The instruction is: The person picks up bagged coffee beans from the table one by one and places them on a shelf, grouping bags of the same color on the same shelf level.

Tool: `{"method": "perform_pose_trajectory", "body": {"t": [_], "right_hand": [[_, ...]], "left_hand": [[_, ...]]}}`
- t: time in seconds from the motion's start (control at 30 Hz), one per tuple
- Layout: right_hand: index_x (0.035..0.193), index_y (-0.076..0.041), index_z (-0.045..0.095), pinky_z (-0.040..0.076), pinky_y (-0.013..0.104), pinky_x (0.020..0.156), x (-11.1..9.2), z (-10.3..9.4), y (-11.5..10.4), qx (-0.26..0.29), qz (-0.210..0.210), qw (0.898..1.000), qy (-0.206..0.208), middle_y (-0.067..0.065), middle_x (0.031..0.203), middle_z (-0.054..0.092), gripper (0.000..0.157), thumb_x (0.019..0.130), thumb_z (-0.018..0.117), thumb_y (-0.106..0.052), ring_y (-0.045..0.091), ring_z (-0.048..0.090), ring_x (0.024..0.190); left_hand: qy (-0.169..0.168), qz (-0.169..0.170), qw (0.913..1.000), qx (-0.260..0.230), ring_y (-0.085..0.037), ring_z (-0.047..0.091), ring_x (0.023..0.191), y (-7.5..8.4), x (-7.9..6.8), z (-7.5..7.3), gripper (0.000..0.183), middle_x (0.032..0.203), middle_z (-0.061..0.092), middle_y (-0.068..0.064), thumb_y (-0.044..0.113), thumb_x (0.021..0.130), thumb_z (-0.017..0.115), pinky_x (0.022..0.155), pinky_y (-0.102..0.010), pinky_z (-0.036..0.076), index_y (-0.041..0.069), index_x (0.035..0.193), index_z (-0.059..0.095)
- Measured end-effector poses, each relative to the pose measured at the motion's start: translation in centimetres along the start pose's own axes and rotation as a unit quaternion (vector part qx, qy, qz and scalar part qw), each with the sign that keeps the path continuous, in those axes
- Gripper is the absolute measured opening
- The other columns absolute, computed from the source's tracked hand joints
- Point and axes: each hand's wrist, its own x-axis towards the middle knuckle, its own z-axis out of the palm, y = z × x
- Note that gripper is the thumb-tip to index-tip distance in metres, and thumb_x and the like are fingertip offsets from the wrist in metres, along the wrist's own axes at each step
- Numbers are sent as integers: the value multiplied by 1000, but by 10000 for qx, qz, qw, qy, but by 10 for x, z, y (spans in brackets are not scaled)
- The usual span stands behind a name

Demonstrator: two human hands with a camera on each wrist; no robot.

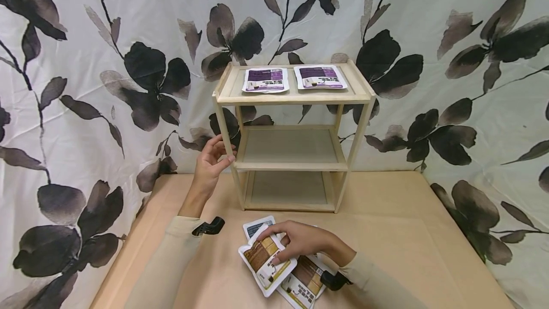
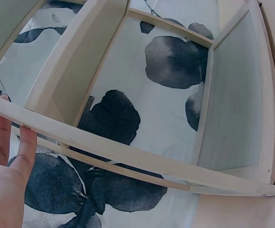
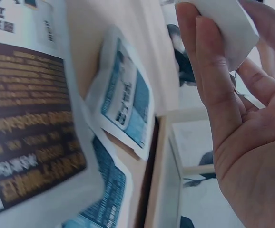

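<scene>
My left hand (image 1: 211,159) holds the front left post of a small three-tier wooden shelf (image 1: 296,167). Fingers (image 2: 2,137) go behind that post in the left wrist view. Low in front of the shelf, my right hand (image 1: 300,242) pinches a white pouch with a brown and yellow print (image 1: 268,261). Its plain pale edge (image 3: 228,31) shows between fingers and thumb in the right wrist view. Beneath lie another brown-printed pouch (image 1: 302,283) and a blue-labelled pouch (image 1: 259,225). The right wrist view shows two blue pouches (image 3: 128,97) beside a brown one (image 3: 33,118).
Two purple-and-white pouches (image 1: 266,80) (image 1: 320,77) lie side by side on the shelf's top tier. The shelf stands at the back of a tan table (image 1: 399,232). Behind it hangs a white cloth (image 1: 313,27) with dark flowers.
</scene>
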Motion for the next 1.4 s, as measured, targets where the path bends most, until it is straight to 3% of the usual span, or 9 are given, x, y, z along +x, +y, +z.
{"method": "perform_pose_trajectory", "body": {"t": [0.17,0.33,0.53,0.73,0.97,1.4], "right_hand": [[140,-20,58,54,20,61,-6,-9,-6,140,85,9990,420,3,98,73,58,88,80,-11,8,67,72],[141,-16,54,60,28,67,-10,-16,-12,678,127,9947,768,10,102,75,59,88,79,-7,19,74,82],[143,-16,52,62,37,72,-16,-26,-21,864,95,9885,1237,15,111,72,64,87,80,-7,27,74,89],[148,-14,47,62,42,78,-23,-38,-29,777,-113,9864,1442,21,121,66,67,89,77,-5,31,74,97],[152,-13,43,62,43,81,-31,-48,-40,626,-402,9842,1607,24,129,58,70,90,75,-4,30,73,101],[153,-14,44,62,40,79,-37,-65,-59,931,-389,9702,2204,26,127,64,74,88,78,-2,32,72,104]], "left_hand": [[-16,37,10000,11,-17,64,102,0,0,0,61,115,62,-19,-14,89,65,87,-26,56,17,141,56],[-44,72,10000,3,-15,64,101,0,0,0,62,115,62,-17,-16,89,64,87,-25,56,18,141,56],[-5,39,10000,25,-26,64,103,0,0,0,60,114,63,-15,-14,89,65,87,-26,56,17,140,56],[-12,36,10000,-4,-19,64,102,1,1,0,60,112,66,-4,-13,90,65,86,-26,56,16,140,56],[35,6,10000,-87,-36,62,105,1,0,1,60,117,57,-30,-13,89,67,86,-27,57,17,140,57],[-8,-31,10000,39,-34,61,105,1,0,0,61,116,59,-22,-14,90,65,89,-28,57,18,140,56]]}}
